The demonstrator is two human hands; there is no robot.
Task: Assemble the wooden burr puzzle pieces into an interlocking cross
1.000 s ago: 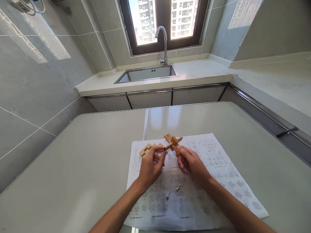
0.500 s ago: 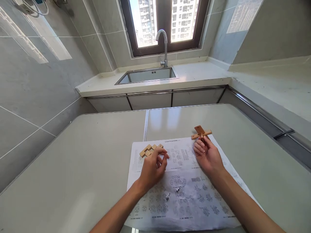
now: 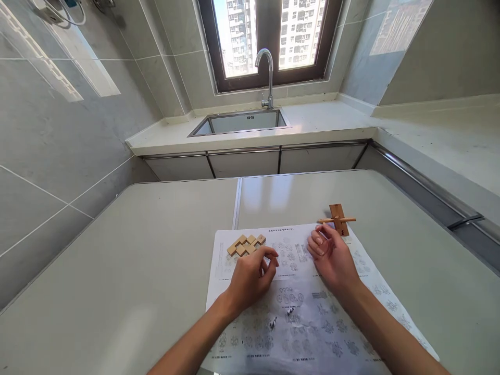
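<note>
My left hand (image 3: 253, 277) hovers over the printed sheet (image 3: 300, 284) with its fingers loosely bent and a gap between thumb and index finger; nothing is in it. Just beyond its knuckles, pale wooden puzzle pieces (image 3: 244, 244) lie together in a zigzag cluster on the paper. My right hand (image 3: 335, 260) is near the sheet's top right, fingers half curled and holding nothing I can see. Close behind its fingertips rests a cross of wooden puzzle pieces (image 3: 336, 211), a darker flat piece crossed by a lighter narrow one. Whether a fingertip touches it I cannot tell.
The sheet lies on a pale table (image 3: 175, 250) with a seam down its middle. Two small torn spots (image 3: 273, 323) mark the paper. Beyond the table are a counter (image 3: 312, 117), a sink (image 3: 242, 122) and a tap (image 3: 269, 78) below a window.
My right hand has let go of the wooden cross, which now lies at the sheet's upper right edge. The left hand has drawn slightly back from the pale pieces, uncovering more of them.
</note>
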